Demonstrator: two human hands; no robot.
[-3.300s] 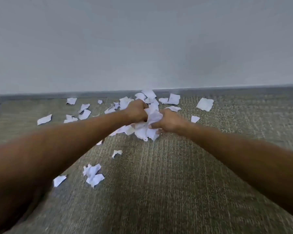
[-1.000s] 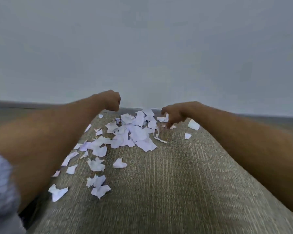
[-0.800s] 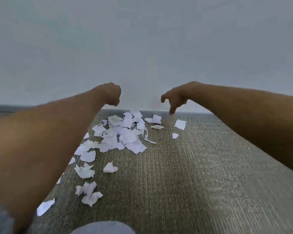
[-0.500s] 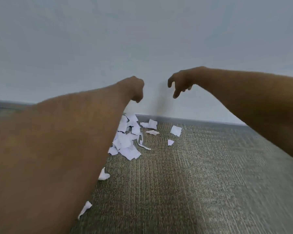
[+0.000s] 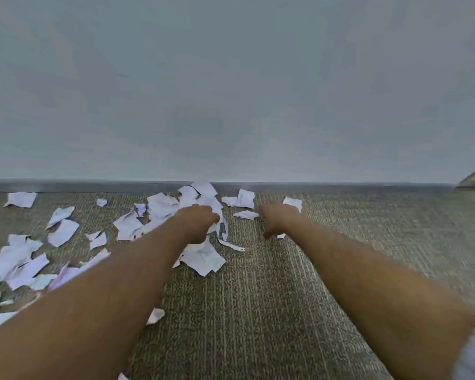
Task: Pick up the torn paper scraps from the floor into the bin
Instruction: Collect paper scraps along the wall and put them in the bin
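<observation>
Paper scraps lie scattered on the carpet floor by the wall; no bin in view. Our left hand looks fisted, its grip on paper we cannot tell; right hand blurred, likewise. Thin scraps may slip from a loose handful, and far-left ones get missed.

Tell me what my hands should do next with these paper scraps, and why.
Probably close both hands on the central pile of scraps: the left hand and right hand hover over it, apparently holding nothing, and scraps lie across the carpet. No bin shows.
</observation>
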